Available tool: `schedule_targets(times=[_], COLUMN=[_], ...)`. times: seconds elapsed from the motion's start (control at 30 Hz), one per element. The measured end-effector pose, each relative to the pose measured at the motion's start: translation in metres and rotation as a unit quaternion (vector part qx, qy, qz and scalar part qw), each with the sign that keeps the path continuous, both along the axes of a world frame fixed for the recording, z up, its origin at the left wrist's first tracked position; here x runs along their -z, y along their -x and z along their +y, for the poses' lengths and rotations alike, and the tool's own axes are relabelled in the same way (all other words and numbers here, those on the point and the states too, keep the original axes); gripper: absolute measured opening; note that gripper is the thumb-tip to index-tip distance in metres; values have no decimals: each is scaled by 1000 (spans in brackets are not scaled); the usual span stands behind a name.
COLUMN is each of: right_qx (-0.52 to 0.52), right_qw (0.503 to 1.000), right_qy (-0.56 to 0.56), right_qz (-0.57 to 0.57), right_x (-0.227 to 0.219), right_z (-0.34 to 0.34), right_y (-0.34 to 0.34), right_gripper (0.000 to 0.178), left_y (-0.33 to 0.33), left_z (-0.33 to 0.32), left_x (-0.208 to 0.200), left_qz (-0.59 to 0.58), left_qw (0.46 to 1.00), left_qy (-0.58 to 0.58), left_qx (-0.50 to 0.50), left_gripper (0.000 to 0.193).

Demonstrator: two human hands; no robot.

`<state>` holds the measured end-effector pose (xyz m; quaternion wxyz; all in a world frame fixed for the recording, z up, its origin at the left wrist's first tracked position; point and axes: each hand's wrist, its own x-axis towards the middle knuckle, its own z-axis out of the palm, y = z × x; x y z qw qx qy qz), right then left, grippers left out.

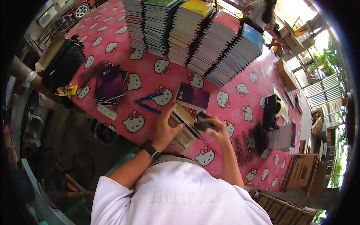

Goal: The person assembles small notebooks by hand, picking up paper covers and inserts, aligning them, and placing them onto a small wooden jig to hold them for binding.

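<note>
I'm seeing daylight glaring right of the pink tablecloth (148, 84), shadows pooling left of it, and fisheye distortion bending its edges.

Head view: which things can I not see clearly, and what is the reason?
In the head view:
Black object in the right hand: exact kind unclear; blur and the hand's grip obscure it.
Brown spiral notebook: partly covered by the left hand.
Leftmost notebook stack: top cut off by the upper edge.
Co-worker: also cut off by that edge.
</note>
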<state>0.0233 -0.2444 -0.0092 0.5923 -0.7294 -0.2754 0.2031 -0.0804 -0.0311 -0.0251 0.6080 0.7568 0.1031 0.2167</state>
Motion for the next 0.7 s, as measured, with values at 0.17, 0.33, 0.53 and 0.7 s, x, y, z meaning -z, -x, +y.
schedule_targets(times=[0.17, 0.33, 0.53, 0.7], right_qx=[31, -15, -66, -3], right_qw=[997, 999, 998, 999], right_qy=[47, 29, -23, -30], right_qz=[-51, -38, -4, 17], right_x=[-12, -17, -20, -11], right_z=[19, 24, 27, 27], right_y=[7, 13, 9, -1], right_gripper=[58, 52, 50, 59], left_y=[2, 2, -1, -4], left_z=[1, -3, 7, 7], left_x=[2, 4, -1, 4], left_qz=[8, -14, -23, -21], left_qw=[1000, 1000, 999, 999], left_qy=[22, 16, -40, -19], left_qx=[9, -16, 4, -27], left_gripper=[68, 66, 61, 53])
